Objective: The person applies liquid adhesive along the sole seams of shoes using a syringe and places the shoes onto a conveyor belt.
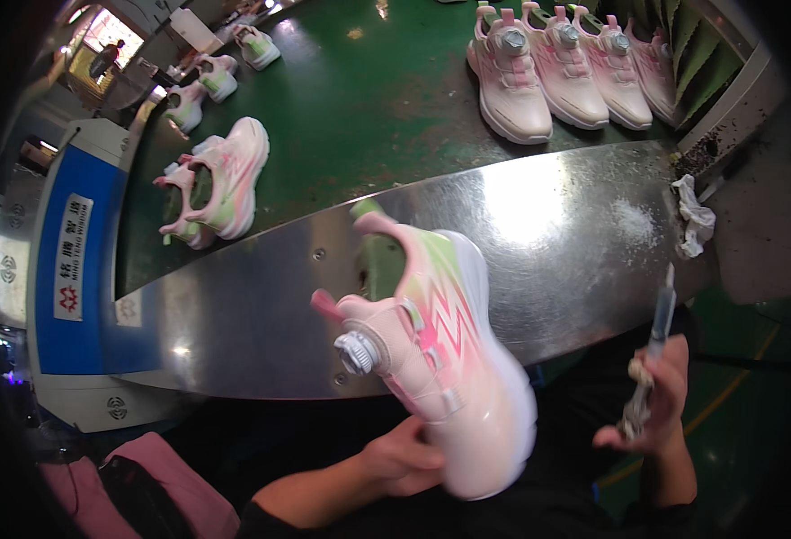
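Observation:
My left hand point(404, 460) grips a pink and white sneaker point(467, 395) near its toe. The shoe hangs tilted above the front of the metal ledge, heel pointing up and away. It has light green patches, a pink zigzag on its side and a grey lacing dial on the tongue. In my right hand point(661, 395), at the right, is a slim syringe point(662, 310) with a clear barrel and a pointed tip facing up. Lumpy beige residue coats its lower part. The syringe is apart from the shoe.
Beyond the metal ledge point(261, 332) runs a green belt point(377, 108). Several matching sneakers point(512, 90) stand at its far right, and a pair point(225, 180) lies at left. Crumpled white tissue point(696, 216) sits at the ledge's right end. A blue and white machine housing point(81, 269) stands left.

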